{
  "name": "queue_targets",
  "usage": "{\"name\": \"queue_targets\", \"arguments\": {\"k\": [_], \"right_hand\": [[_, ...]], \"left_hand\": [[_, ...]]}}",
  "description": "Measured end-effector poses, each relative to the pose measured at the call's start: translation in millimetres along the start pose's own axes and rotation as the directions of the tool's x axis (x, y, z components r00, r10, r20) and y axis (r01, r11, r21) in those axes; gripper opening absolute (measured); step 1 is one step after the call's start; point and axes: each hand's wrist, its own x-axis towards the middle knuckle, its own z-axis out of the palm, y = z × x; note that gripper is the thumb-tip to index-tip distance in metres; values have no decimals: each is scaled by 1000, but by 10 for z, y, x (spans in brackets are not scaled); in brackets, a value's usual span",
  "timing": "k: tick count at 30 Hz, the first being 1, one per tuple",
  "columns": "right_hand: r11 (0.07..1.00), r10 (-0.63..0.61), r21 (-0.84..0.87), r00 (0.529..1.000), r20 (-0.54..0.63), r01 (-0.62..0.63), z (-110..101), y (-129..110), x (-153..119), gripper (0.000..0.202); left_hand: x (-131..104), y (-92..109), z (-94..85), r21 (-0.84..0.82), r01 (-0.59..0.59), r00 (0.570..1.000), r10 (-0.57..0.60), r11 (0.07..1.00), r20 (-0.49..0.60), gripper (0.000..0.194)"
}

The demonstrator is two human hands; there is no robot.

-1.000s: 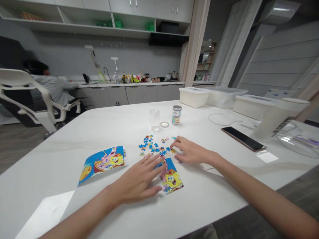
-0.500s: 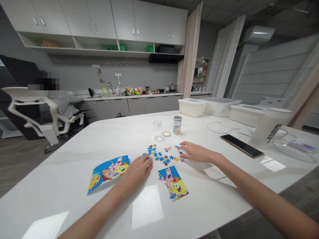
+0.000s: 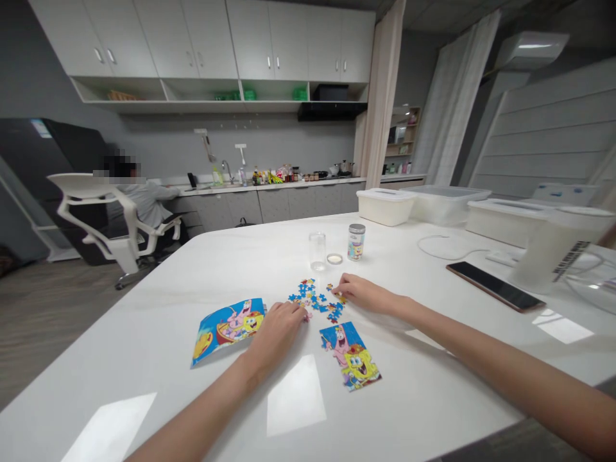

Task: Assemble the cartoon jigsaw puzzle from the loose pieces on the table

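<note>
Blue puzzle pieces (image 3: 315, 300) lie between your left hand (image 3: 280, 324) and right hand (image 3: 364, 293), fingers curled; whether either grips one, I cannot tell. Lettering on the cartoon-labelled jar (image 3: 356, 244) and pale cup (image 3: 541, 256) is too small to read.

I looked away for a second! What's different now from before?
The left hand moved left, from over the joined puzzle to the near-left side of the loose pieces. The right hand moved left, further over their right side. I can't tell if either holds a piece. The joined puzzle, picture sheet, clear jar and phone stayed put, though the view shifted.
</note>
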Motion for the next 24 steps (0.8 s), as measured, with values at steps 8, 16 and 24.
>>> {"name": "queue_targets", "arguments": {"k": [8,16,24], "right_hand": [[993,85,-79,996,5,-85,-190,-40,-145,32],[982,190,-67,943,272,-178,-492,101,-406,23],[977,166,82,938,304,-199,-523,139,-380,21]], "left_hand": [[-25,125,-150,131,88,996,-86,988,-16,21],[-141,335,-145,413,197,969,-240,889,54,31],[-99,242,-83,317,153,983,-176,936,44,29]]}}
